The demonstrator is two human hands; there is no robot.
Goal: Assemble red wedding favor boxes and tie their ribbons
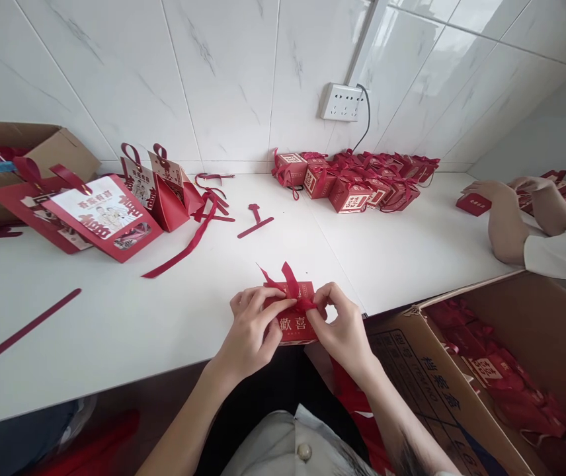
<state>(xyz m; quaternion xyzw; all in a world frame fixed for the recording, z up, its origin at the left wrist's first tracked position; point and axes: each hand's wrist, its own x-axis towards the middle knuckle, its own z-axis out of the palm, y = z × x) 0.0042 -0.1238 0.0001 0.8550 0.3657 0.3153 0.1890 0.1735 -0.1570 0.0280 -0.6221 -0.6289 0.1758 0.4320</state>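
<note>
A small red gift box (293,325) with gold characters rests at the near edge of the white table (129,317). A red ribbon (287,281) rises from its top in loops. My left hand (253,330) grips the box's left side, fingers pinched on the ribbon. My right hand (342,327) holds the right side, its fingertips pinched on the ribbon at the knot. Both hands are closed on it.
Flat red bags (99,215) and loose ribbons (198,228) lie at the left, with a cardboard box (40,149) behind. Several finished red boxes (357,182) line the back wall. An open carton (501,370) of red boxes stands at my right. Another person's hands (511,211) work at the far right.
</note>
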